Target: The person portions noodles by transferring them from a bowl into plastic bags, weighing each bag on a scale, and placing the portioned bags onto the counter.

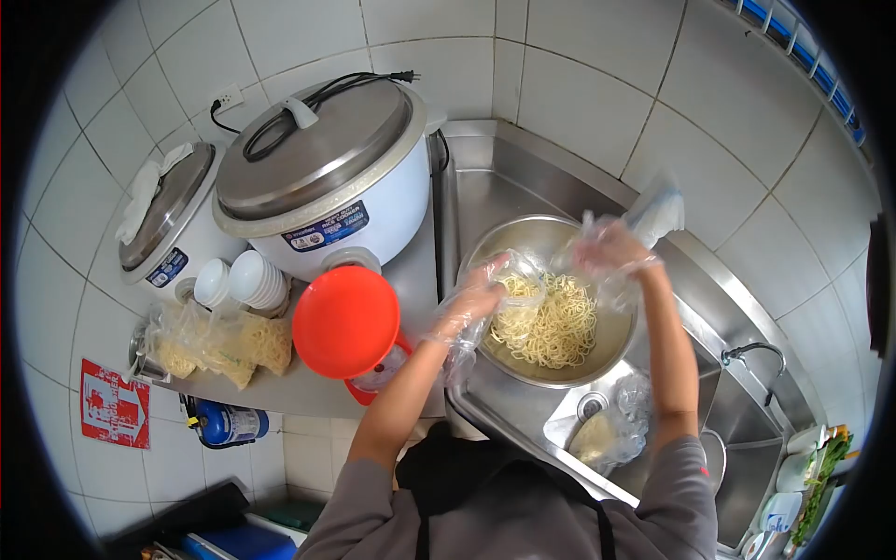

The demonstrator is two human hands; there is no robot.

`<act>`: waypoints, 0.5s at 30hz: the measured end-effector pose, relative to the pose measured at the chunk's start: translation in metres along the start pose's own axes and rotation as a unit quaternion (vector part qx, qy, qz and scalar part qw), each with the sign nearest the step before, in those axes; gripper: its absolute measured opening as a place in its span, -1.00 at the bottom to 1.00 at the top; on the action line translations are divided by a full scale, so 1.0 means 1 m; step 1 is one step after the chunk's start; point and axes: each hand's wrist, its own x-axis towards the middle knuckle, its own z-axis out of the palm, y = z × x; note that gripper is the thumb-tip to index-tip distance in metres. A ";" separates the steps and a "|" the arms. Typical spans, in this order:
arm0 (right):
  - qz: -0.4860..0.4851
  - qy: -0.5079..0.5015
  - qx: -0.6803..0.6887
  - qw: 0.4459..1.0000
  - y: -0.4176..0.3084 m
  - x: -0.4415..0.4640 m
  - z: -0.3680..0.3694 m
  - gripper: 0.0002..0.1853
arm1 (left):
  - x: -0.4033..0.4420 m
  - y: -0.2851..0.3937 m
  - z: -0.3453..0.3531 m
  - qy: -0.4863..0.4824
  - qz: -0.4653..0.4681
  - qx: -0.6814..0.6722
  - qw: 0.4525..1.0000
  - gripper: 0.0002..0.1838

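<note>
Left hand (478,301), in a loose clear glove, has its fingers bent over clear plastic at the noodles' left edge; whether it grips cannot be determined. Right hand (611,250), likewise gloved, is above the bowl's rim at 1 o'clock, motion-blurred; its closure cannot be told. Noodles (560,327) lie heaped in the metal bowl (613,338), at the centre of the clock used here.

Surroundings, left to right. At 9 o'clock: smaller rice cooker (170,213), bagged noodles (224,343), stacked white cups (261,280) and red basin (345,322), the last close beside the left forearm. At 10 o'clock: large rice cooker (327,187), coiled cord across its lid. At 5 o'clock: clear plastic bag (621,425) beside the drain (591,405), pale contents unidentified. Past 3 o'clock: faucet (754,353).

Visibility: large cooker and cups partly mask the smaller cooker. Red basin covers most of a clear-sided item. White sheet-like object (658,210) beyond the right hand is blurred. Blue rack (807,61), upper right, is cut off.
</note>
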 end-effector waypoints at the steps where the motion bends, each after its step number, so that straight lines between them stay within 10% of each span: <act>1: -0.008 0.029 0.034 0.999 -0.017 0.001 -0.018 -0.79 | 0.001 0.000 0.001 -0.002 -0.007 0.002 1.000 -0.35; 8: -0.188 0.261 0.028 0.946 -0.159 -0.006 -0.119 -0.78 | 0.002 0.006 0.000 -0.019 -0.027 0.030 0.999 -0.32; 15: -0.198 0.180 -0.011 0.964 -0.210 -0.009 -0.111 -0.76 | 0.008 -0.018 0.003 0.003 0.003 0.004 1.000 -0.32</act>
